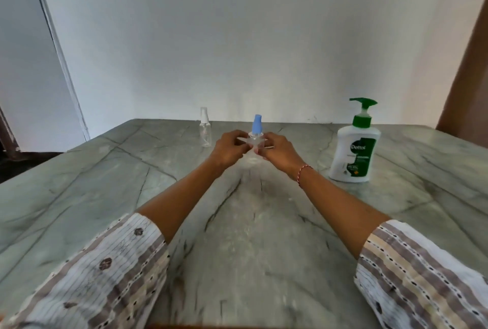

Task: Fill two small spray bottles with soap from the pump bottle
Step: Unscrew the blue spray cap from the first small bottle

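Observation:
A small clear spray bottle with a blue top (257, 125) stands upright at the middle of the marble table (250, 223). My left hand (230, 148) and my right hand (277, 151) pinch its clear body from either side, just below the blue top. Their fingers hide most of the body. A second small clear spray bottle (205, 130) with a clear cap stands untouched farther back on the left. The white pump bottle of soap (355, 149), with a green pump head and a green label, stands to the right of my right hand.
A pale wall (237, 38) rises right behind the table's far edge. A brown panel (467, 78) stands at the far right. On the left the table ends beside a white door frame (60, 59).

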Motion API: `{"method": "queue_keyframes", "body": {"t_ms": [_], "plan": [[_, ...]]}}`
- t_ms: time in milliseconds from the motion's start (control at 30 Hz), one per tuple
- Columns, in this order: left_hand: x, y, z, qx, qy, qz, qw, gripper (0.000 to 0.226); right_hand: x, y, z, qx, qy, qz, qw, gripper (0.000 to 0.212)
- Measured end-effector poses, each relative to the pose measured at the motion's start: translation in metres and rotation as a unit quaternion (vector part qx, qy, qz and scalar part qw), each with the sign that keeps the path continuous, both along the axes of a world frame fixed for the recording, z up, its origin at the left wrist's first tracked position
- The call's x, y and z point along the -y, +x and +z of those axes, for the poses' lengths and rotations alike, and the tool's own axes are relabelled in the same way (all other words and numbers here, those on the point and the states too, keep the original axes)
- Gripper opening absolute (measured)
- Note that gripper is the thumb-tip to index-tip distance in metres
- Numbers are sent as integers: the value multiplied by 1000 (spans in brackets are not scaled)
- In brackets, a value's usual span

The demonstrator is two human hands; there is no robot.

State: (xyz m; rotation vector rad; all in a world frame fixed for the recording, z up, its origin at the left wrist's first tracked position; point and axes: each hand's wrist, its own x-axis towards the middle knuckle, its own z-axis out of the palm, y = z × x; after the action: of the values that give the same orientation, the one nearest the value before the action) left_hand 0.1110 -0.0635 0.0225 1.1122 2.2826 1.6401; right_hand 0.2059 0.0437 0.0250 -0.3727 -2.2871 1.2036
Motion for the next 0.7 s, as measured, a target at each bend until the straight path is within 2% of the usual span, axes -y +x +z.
{"method": "queue_keyframes", "body": {"t_ms": [100,333,600,700], "plan": [[18,34,1,18,18,-24,999,19,14,36,2,-6,-8,-5,1000,46],[33,89,-7,53,28,-42,997,26,32,91,-8,-13,-21,-22,999,41],[35,103,-18,44,11,-33,998,27,32,103,-22,-16,-40,-31,999,46],[32,106,-22,42,14,-32,998,34,33,103,-27,-30,-35,-36,998,45]]}}
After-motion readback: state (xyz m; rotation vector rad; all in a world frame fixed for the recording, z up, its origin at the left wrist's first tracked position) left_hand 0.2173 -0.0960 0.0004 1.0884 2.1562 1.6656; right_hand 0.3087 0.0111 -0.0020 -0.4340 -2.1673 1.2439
